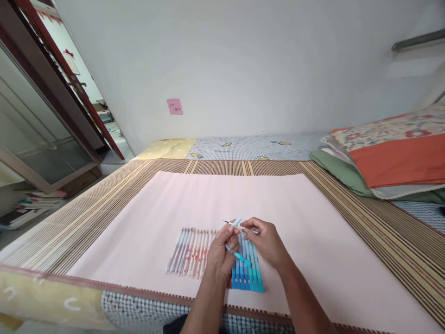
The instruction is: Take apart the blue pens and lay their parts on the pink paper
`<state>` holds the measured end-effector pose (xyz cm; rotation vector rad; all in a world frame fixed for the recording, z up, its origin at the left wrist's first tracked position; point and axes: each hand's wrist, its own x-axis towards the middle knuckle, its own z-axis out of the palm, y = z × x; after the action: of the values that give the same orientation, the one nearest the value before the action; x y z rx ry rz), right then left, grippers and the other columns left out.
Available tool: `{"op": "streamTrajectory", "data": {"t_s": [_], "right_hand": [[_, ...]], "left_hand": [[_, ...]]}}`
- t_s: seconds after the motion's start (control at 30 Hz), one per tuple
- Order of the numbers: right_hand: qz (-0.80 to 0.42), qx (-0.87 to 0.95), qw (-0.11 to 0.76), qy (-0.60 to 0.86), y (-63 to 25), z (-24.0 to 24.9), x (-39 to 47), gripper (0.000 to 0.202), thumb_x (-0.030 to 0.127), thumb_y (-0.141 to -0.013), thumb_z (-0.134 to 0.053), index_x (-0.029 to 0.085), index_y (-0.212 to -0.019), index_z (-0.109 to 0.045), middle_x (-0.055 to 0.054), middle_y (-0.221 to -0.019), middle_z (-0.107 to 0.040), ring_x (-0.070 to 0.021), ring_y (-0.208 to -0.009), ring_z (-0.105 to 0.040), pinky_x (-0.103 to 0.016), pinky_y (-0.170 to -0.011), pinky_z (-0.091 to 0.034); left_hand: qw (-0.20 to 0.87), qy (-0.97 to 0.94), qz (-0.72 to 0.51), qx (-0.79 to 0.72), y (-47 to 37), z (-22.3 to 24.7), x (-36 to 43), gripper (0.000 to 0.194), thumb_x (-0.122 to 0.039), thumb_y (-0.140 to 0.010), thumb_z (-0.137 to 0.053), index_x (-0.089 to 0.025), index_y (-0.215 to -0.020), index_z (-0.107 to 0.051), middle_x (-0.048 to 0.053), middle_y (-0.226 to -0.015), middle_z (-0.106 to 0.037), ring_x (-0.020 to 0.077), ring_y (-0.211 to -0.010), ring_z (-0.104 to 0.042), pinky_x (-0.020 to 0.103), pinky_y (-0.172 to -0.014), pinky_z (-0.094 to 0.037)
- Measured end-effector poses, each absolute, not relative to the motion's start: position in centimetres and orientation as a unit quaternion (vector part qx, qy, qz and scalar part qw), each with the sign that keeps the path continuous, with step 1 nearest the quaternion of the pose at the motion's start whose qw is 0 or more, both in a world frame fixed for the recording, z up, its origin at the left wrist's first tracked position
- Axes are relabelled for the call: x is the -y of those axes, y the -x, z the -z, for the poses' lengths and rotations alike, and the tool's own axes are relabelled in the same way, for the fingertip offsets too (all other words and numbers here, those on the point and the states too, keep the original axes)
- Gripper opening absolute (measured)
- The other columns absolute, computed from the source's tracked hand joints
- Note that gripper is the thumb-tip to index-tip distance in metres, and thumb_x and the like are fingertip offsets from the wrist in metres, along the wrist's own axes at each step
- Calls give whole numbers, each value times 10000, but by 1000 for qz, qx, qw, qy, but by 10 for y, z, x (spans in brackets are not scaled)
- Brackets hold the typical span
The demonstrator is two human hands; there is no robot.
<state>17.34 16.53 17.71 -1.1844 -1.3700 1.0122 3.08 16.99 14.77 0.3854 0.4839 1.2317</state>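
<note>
Over the pens, my left hand [224, 250] is closed on a blue pen barrel [239, 256], whose clip end sticks out below the fingers. A short pale blue tube [237, 221] rises from between its thumb and forefinger. My right hand [264, 236] is closed in a pinch on a thin, dark-tipped pen refill [229, 223], which crosses close to the pale tube. Below the hands lie a row of white and pinkish pens [191, 253] and a row of blue pens [248, 273], side by side. My left hand hides the middle of the rows.
A pale pink sheet [139, 222] covers much of the striped mat [93, 204]. Folded orange and floral bedding [399, 153] with green cloth lies at the right. A white wall [243, 69] with a pink note [174, 106] stands behind. Glass-panelled doors [34, 111] are at the left.
</note>
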Motion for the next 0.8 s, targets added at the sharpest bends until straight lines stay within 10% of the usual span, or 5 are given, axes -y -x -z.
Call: {"op": "streamTrajectory", "data": {"t_s": [0.3,0.8], "right_hand": [[-386,588,513,492,-173,-182,-163,367,336,-829,-672,201,-1170,-683,-29,-889,-742,-195,-802,-714,-337,-768,-563],[-414,527,551,497,-188,-169,-197,333,452,-766,-749,164,-931,-725,-66,-811,-770,-231,-775,-743,-340,-720,-561]], "left_hand": [[752,-206,-555,-290,-36,-147,-171,361,-330,-633,-899,-111,-725,-626,17,-676,-663,9,-429,-345,158,-397,-213],[758,-197,-548,-293,-29,-148,-177,405,-324,-602,-928,-95,-822,-676,48,-695,-709,10,-415,-343,161,-387,-205]]}}
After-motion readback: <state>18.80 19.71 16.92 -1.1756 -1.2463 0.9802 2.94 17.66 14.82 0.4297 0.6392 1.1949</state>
